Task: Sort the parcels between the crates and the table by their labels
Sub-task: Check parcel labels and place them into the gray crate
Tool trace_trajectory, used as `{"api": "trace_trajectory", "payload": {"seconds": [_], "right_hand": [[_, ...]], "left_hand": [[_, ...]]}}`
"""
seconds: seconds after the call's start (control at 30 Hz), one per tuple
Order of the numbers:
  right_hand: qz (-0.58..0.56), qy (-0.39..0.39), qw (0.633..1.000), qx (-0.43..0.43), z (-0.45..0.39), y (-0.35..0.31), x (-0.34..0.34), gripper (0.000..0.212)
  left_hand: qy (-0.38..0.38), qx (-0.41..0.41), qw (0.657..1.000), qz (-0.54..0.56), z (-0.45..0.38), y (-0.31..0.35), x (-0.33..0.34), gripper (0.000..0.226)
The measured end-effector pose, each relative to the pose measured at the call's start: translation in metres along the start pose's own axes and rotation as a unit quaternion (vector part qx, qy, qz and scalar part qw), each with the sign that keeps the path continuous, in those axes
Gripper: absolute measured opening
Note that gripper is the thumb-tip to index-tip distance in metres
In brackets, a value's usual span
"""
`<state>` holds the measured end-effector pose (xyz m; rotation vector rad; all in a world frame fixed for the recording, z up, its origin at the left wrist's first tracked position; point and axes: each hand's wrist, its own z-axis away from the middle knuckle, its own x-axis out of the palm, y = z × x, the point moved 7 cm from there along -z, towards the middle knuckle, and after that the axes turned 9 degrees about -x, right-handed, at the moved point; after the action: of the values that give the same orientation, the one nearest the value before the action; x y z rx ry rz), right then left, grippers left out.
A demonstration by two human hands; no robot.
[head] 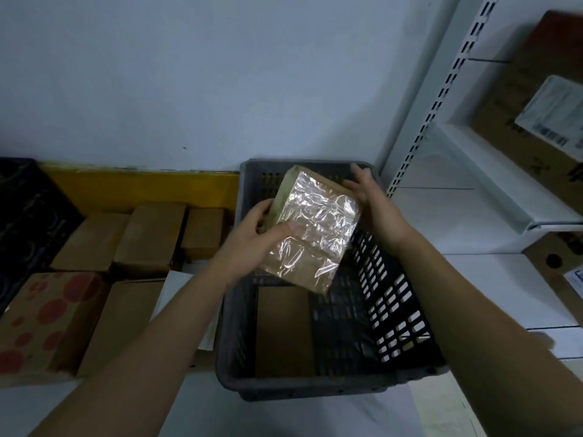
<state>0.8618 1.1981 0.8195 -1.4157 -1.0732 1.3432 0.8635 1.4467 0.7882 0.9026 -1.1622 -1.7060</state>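
Observation:
A brown parcel [310,230] wrapped in shiny clear tape is held tilted above a dark grey slatted crate [394,298]. My left hand [258,234] grips its left edge, thumb across the taped face. My right hand [367,192] rests flat against its far right edge, fingers spread. Inside the crate a plain brown parcel [284,329] lies flat on the bottom. No label shows on the held parcel's visible face.
Several brown boxes [148,238] and a red-dotted box [47,320] lie left of the crate, before a yellow board [142,190]. A black crate [25,209] stands far left. White shelving [492,184] at right holds cardboard boxes with labels [552,111].

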Motion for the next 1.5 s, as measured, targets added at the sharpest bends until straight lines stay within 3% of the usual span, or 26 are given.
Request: {"api": "trace_trajectory", "payload": {"seconds": [0.07,0.13,0.17,0.23,0.27,0.37,0.43,0.53,0.6,0.7,0.87,0.97,1.03,1.13,1.23,1.33,1.5], "right_hand": [[-0.059,0.000,0.998,0.038,-0.001,0.029,0.012,0.085],[-0.052,-0.012,0.997,0.054,-0.004,0.058,0.024,0.075],[-0.040,-0.025,0.996,0.079,-0.005,0.082,0.029,0.080],[0.052,-0.069,0.989,0.123,-0.007,0.126,0.041,0.105],[0.118,-0.118,0.976,0.138,-0.006,0.145,0.051,0.107],[0.278,-0.302,0.894,0.181,0.015,0.181,0.084,0.069],[0.295,-0.351,0.850,0.262,0.028,0.206,0.090,0.051],[0.278,-0.353,0.829,0.333,0.030,0.218,0.104,0.058],[0.249,-0.362,0.842,0.314,0.029,0.213,0.124,0.062],[0.253,-0.308,0.873,0.280,0.024,0.221,0.147,0.059],[0.257,-0.283,0.874,0.299,0.026,0.245,0.161,0.053],[0.291,-0.209,0.879,0.316,0.023,0.233,0.146,0.077],[0.313,-0.219,0.885,0.267,0.013,0.217,0.148,0.093],[0.337,-0.215,0.897,0.187,0.004,0.179,0.147,0.080],[0.329,-0.112,0.925,0.154,-0.003,0.136,0.116,0.072],[0.267,-0.002,0.961,0.067,-0.011,0.094,0.084,0.064],[0.184,0.115,0.975,-0.036,-0.021,0.026,0.057,0.062]], "left_hand": [[0.012,-0.006,1.000,-0.017,0.000,0.004,-0.015,0.091],[0.038,-0.014,0.999,0.005,0.001,0.003,-0.031,0.085],[0.054,-0.020,0.998,0.026,0.001,0.000,-0.040,0.079],[0.082,-0.034,0.993,0.076,0.001,-0.006,-0.058,0.075],[0.095,-0.044,0.989,0.103,0.001,-0.011,-0.067,0.081],[0.106,-0.048,0.980,0.159,0.005,-0.017,-0.085,0.077],[0.101,-0.056,0.978,0.172,0.007,-0.022,-0.092,0.074],[0.105,-0.081,0.974,0.182,0.009,-0.035,-0.104,0.077],[0.105,-0.093,0.972,0.188,0.008,-0.041,-0.107,0.077],[0.107,-0.092,0.973,0.183,0.009,-0.040,-0.106,0.072],[0.116,-0.090,0.971,0.189,0.008,-0.040,-0.105,0.072],[0.122,-0.099,0.967,0.201,0.010,-0.041,-0.106,0.061],[0.126,-0.102,0.964,0.211,0.012,-0.042,-0.107,0.060],[0.120,-0.100,0.965,0.208,0.017,-0.039,-0.108,0.063],[0.132,-0.086,0.962,0.222,0.029,-0.033,-0.115,0.058],[0.174,-0.070,0.950,0.250,0.047,-0.032,-0.134,0.050],[0.252,-0.075,0.927,0.268,0.094,-0.048,-0.177,0.037]]}}
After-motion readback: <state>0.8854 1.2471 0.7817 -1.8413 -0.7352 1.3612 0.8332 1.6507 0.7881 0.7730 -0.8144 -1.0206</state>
